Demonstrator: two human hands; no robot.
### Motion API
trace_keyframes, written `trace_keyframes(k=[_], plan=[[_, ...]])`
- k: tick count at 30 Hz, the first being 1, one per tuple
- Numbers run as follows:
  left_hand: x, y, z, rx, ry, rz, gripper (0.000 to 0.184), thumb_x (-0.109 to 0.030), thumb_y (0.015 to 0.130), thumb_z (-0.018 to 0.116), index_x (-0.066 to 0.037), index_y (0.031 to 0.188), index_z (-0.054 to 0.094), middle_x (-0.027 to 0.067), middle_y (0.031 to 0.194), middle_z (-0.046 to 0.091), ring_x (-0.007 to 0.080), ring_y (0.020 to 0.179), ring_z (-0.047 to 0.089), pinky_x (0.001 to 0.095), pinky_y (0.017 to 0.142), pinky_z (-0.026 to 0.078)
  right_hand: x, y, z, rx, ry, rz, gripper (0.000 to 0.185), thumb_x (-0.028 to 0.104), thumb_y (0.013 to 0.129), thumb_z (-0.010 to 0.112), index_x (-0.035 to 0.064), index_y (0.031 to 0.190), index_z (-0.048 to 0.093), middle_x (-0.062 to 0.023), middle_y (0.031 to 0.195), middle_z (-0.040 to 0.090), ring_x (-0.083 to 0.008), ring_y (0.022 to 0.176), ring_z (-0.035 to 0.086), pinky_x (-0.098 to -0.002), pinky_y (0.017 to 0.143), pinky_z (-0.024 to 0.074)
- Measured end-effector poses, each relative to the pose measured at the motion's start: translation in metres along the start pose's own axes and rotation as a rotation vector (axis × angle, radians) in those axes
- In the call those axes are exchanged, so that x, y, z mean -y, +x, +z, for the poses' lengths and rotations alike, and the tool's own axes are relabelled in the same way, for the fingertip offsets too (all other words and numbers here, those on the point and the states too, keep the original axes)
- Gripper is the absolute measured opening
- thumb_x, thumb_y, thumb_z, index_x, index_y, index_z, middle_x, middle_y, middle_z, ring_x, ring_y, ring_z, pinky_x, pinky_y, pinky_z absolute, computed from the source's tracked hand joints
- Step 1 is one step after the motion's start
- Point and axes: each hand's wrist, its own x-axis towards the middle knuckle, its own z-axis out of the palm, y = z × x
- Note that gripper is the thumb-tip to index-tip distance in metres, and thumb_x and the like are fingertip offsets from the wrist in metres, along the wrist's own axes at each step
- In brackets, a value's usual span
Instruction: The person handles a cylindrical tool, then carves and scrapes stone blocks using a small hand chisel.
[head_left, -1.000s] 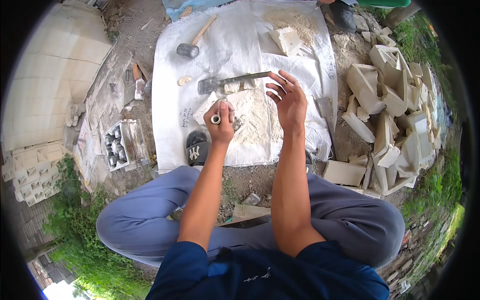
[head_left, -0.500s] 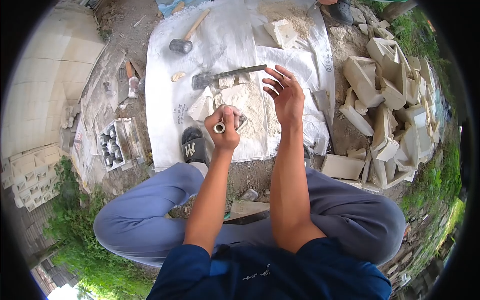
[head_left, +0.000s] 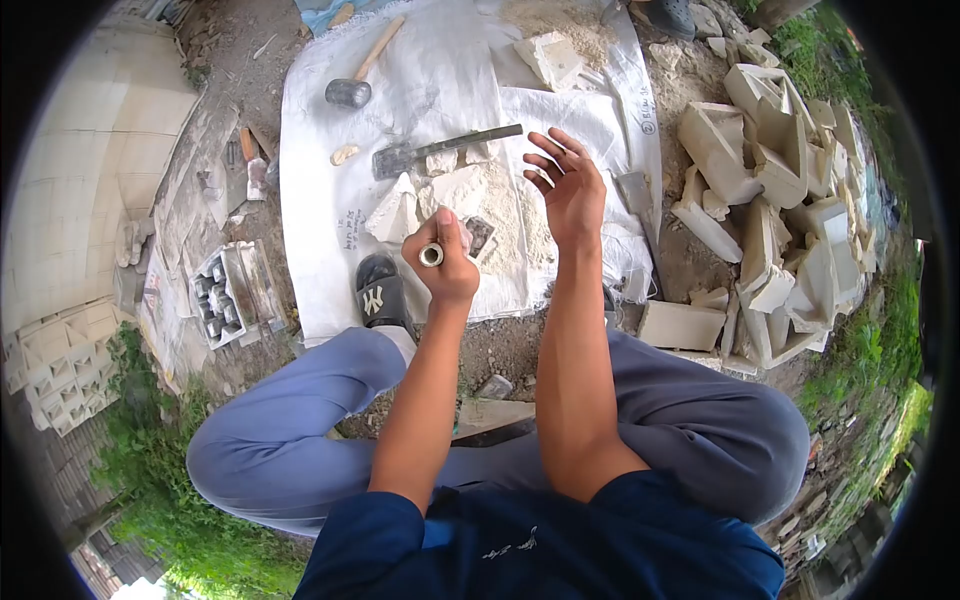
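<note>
My left hand (head_left: 440,250) is closed round a tool with a hollow, pipe-like metal handle end (head_left: 431,256). Past my fingers a dusty, dark, squarish metal part (head_left: 480,236) shows; whether it belongs to the same tool I cannot tell. Off to the right, my right hand (head_left: 574,195) is raised with its fingers apart and nothing in it. Beyond the left hand, pale broken block pieces (head_left: 398,208) and crumbly powder (head_left: 515,215) lie on a white sheet (head_left: 315,200). A dark-handled hammer (head_left: 395,160) lies behind those pieces.
A wooden-handled rubber mallet (head_left: 348,93) rests farther back on the sheet, near a larger pale chunk (head_left: 549,60). Broken pale castings (head_left: 720,150) are heaped at the right. At left are a metal mould (head_left: 222,297) and a brush-like tool (head_left: 252,160). Another person's dark shoe (head_left: 672,17) shows at the top.
The view has shifted slightly, moving the sheet and its contents a little left. The squarish metal part shows more clearly beside my left hand. My right hand stays raised and open.
</note>
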Motion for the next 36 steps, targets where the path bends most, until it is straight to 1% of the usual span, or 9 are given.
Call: trace_keyframes(k=[3, 4, 9, 13, 17, 20, 25, 30, 36], plan=[[0.056, -0.019, -0.012, 0.135, 0.080, 0.002, 0.048, -0.021, 0.103, 0.050, -0.004, 0.058, 0.042, -0.0002, 0.052, 0.043, 0.0095, 0.047, 0.038, 0.0283, 0.046, 0.027, -0.001, 0.003, 0.002, -0.019, 0.015, 0.010, 0.047, 0.022, 0.092, 0.044, -0.0010, 0.133, 0.050, -0.0209, 0.127, 0.063, -0.0269, 0.102, 0.064, -0.0410, 0.090, 0.0516], [0.071, -0.024, -0.015, 0.199, 0.327, 0.170, 0.048, -0.020, 0.102, 0.051, -0.004, 0.058, 0.041, -0.0015, 0.051, 0.043, 0.0092, 0.047, 0.037, 0.0283, 0.046, 0.025, 0.000, 0.002, 0.004, -0.020, 0.030, 0.009, 0.046, 0.021, 0.093, 0.044, -0.0020, 0.133, 0.050, -0.0211, 0.126, 0.064, -0.0260, 0.100, 0.065, -0.0397, 0.088, 0.0520], [0.039, -0.006, 0.006, 0.066, -0.037, -0.150, 0.050, -0.021, 0.103, 0.053, -0.004, 0.058, 0.040, -0.0018, 0.050, 0.038, 0.0068, 0.045, 0.032, 0.0306, 0.045, 0.021, 0.006, 0.002, 0.010, 0.025, 0.008, -0.010, 0.047, 0.022, 0.093, 0.045, -0.0016, 0.133, 0.050, -0.0213, 0.128, 0.063, -0.0270, 0.102, 0.065, -0.0404, 0.090, 0.0515], [-0.001, -0.012, 0.001, 0.040, -0.067, 0.015, 0.049, -0.019, 0.102, 0.052, -0.003, 0.058, 0.039, -0.0026, 0.051, 0.039, 0.0050, 0.047, 0.032, 0.0291, 0.045, 0.020, 0.004, 0.001, 0.000, -0.021, -0.018, -0.013, 0.047, 0.022, 0.093, 0.045, -0.0013, 0.133, 0.050, -0.0209, 0.127, 0.063, -0.0268, 0.101, 0.065, -0.0406, 0.090, 0.0513], [0.060, -0.028, -0.017, 0.194, 0.310, 0.101, 0.049, -0.019, 0.102, 0.053, -0.004, 0.057, 0.041, -0.0020, 0.053, 0.041, 0.0079, 0.050, 0.035, 0.0285, 0.048, 0.024, 0.006, 0.002, 0.003, -0.034, 0.028, 0.005, 0.048, 0.022, 0.093, 0.045, -0.0019, 0.134, 0.049, -0.0215, 0.127, 0.063, -0.0271, 0.102, 0.065, -0.0406, 0.090, 0.0519], [0.058, -0.004, -0.011, 0.086, 0.110, -0.167, 0.050, -0.021, 0.101, 0.056, -0.005, 0.056, 0.041, -0.0038, 0.052, 0.038, 0.0069, 0.051, 0.030, 0.0304, 0.049, 0.021, 0.011, 0.004, 0.008, 0.002, 0.041, -0.032, 0.047, 0.021, 0.093, 0.045, -0.0019, 0.134, 0.049, -0.0217, 0.127, 0.063, -0.0268, 0.102, 0.065, -0.0398, 0.090, 0.0517], [0.010, -0.007, -0.008, 0.158, 0.071, 0.081, 0.047, -0.016, 0.100, 0.056, -0.001, 0.057, 0.041, -0.0028, 0.050, 0.037, 0.0051, 0.048, 0.031, 0.0292, 0.045, 0.019, 0.011, -0.002, 0.000, -0.029, 0.025, -0.041, 0.045, 0.018, 0.093, 0.043, -0.0040, 0.132, 0.050, -0.0224, 0.123, 0.065, -0.0248, 0.097, 0.066, -0.0377, 0.085, 0.0524], [0.060, -0.025, -0.029, 0.213, 0.072, -0.025, 0.051, -0.022, 0.102, 0.052, -0.001, 0.057, 0.042, 0.0018, 0.049, 0.043, 0.0091, 0.044, 0.038, 0.0288, 0.044, 0.024, 0.009, 0.003, -0.003, -0.058, 0.071, -0.032, 0.045, 0.017, 0.092, 0.043, -0.0038, 0.131, 0.051, -0.0221, 0.122, 0.066, -0.0252, 0.096, 0.066, -0.0385, 0.085, 0.0525], [0.034, -0.010, 0.000, 0.160, 0.048, -0.017, 0.048, -0.015, 0.099, 0.056, -0.002, 0.057, 0.036, -0.0016, 0.050, 0.034, 0.0061, 0.047, 0.031, 0.0302, 0.045, 0.020, 0.010, 0.002, 0.004, -0.039, 0.065, -0.030, 0.045, 0.018, 0.092, 0.044, -0.0037, 0.131, 0.050, -0.0221, 0.121, 0.066, -0.0250, 0.097, 0.066, -0.0378, 0.085, 0.0528]])
